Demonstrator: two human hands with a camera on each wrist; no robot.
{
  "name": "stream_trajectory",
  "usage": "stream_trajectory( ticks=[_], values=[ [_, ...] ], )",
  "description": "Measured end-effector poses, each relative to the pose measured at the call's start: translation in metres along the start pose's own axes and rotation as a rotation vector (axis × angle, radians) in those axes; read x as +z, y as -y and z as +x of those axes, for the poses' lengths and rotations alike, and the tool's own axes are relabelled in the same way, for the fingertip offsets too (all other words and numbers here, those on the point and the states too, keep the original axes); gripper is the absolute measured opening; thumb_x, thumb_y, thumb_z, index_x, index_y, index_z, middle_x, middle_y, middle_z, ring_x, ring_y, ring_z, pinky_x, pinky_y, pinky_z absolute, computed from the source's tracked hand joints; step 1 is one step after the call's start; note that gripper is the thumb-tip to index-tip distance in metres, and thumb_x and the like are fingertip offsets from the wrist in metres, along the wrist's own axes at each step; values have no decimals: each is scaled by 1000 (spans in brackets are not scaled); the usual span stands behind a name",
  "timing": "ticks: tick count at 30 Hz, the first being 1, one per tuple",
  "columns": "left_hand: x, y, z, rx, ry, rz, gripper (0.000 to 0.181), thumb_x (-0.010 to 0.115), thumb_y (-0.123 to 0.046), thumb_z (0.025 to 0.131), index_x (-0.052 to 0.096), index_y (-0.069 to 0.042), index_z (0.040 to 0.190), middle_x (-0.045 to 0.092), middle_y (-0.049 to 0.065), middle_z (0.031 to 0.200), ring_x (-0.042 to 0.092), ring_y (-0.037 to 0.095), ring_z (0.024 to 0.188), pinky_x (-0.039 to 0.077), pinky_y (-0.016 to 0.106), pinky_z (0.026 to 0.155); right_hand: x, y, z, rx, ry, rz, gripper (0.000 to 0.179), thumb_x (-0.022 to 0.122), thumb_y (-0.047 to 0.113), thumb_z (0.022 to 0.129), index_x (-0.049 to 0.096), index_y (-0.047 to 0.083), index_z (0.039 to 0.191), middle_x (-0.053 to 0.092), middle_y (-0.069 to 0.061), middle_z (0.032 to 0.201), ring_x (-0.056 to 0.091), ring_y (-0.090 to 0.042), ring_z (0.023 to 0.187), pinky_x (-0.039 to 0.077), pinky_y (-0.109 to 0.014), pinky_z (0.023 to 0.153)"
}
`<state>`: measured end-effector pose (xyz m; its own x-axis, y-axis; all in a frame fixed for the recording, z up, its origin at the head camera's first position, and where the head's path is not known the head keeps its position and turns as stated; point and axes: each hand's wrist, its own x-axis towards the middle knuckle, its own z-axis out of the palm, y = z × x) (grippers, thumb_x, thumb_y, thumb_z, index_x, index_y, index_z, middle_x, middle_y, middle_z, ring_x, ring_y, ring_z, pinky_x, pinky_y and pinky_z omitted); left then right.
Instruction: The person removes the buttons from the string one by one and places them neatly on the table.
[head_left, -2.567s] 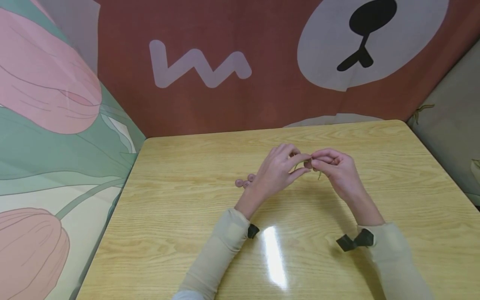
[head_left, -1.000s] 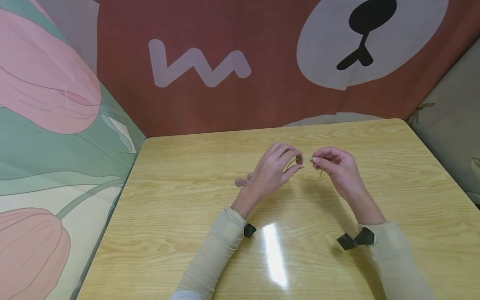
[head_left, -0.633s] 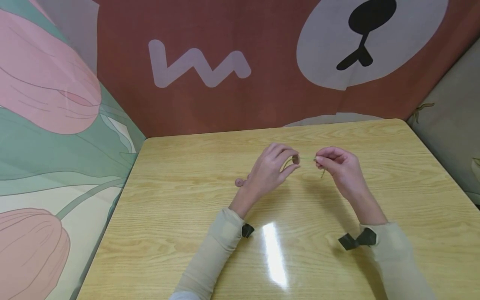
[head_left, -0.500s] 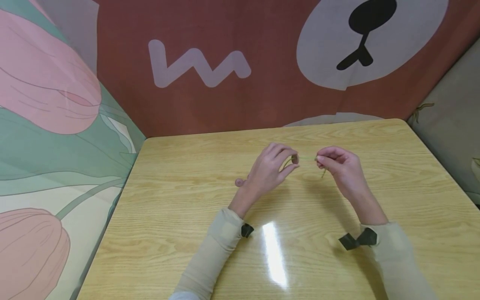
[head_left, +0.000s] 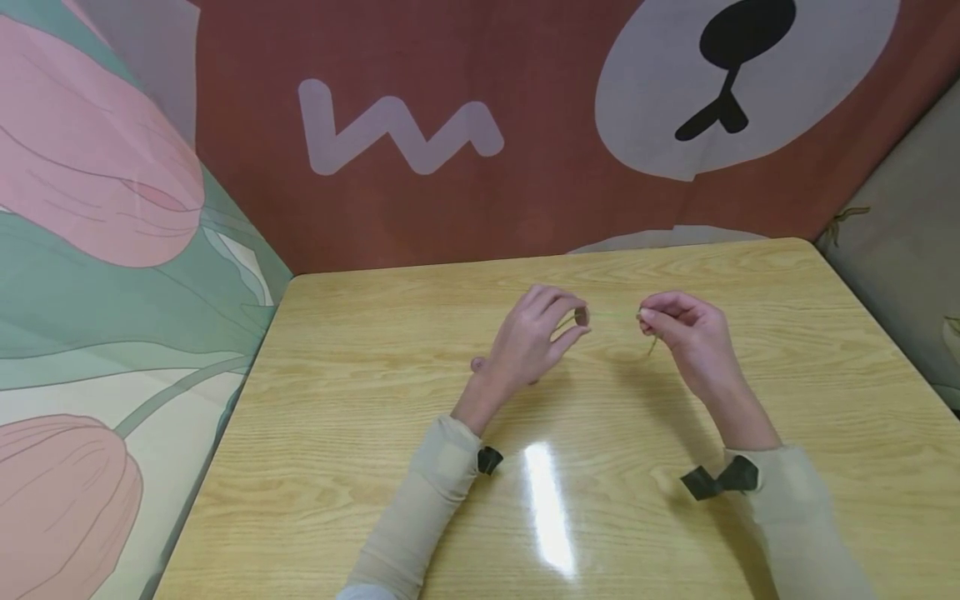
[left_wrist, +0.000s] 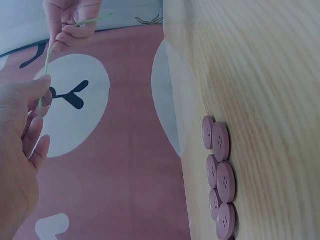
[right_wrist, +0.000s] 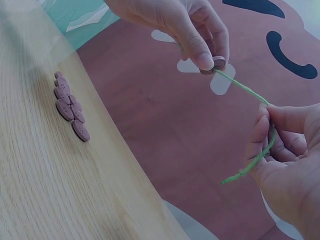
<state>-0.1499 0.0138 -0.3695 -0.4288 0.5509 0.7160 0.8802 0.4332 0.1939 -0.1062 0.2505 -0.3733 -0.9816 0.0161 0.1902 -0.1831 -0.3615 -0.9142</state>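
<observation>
My left hand (head_left: 521,342) pinches a brownish-pink button (right_wrist: 219,63) between thumb and fingers, above the table. Green string (right_wrist: 242,88) runs from the button across to my right hand (head_left: 686,337), which pinches it between thumb and fingertips. The loose end of the string hangs below the right hand. In the head view, more string shows on the near side of the button, inside the left hand's curve. Several matching four-hole buttons (left_wrist: 226,182) lie grouped on the table. From the head, the left hand and wrist hide most of them.
The wood-grain table (head_left: 337,500) reaches back to a reddish-brown printed cloth (head_left: 390,225). Flower-printed cloth (head_left: 97,308) stands at the left, and a greyish cloth (head_left: 900,217) at the right. Both forearms have long sleeves with black wrist pieces.
My hands were together at the button and have drawn apart. The left moved left with the button, the right slightly right, and the string between them grew longer.
</observation>
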Motion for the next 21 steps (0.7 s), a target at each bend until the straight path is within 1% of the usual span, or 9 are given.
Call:
stream_trajectory(
  ticks=[6, 14, 21],
  values=[
    [-2, 4, -2, -10, 8, 2, 13, 80, -13, 93, 73, -6, 102, 71, 7, 110, 63, 22, 105, 48, 22, 97, -3, 1, 1, -8, 7, 44, 18, 59, -15, 98, 73, -3, 94, 72, -7, 86, 67, -14, 76, 58, -22, 73],
    [-3, 8, -5, -21, 5, 10, 11, 82, -10, 91, 72, -8, 96, 71, 6, 108, 62, 22, 102, 49, 24, 94, -5, 3, 2, -15, -4, 68, 19, 59, -15, 98, 74, -4, 94, 73, -7, 87, 67, -15, 76, 58, -22, 72],
    [-6, 11, -8, -48, 21, 17, 10, 80, -13, 93, 72, -9, 97, 71, 6, 109, 62, 22, 104, 49, 24, 96, -6, 4, 1, -25, -10, 80, 20, 58, -16, 97, 74, -4, 94, 73, -8, 86, 68, -15, 75, 58, -23, 72]
  ],
)
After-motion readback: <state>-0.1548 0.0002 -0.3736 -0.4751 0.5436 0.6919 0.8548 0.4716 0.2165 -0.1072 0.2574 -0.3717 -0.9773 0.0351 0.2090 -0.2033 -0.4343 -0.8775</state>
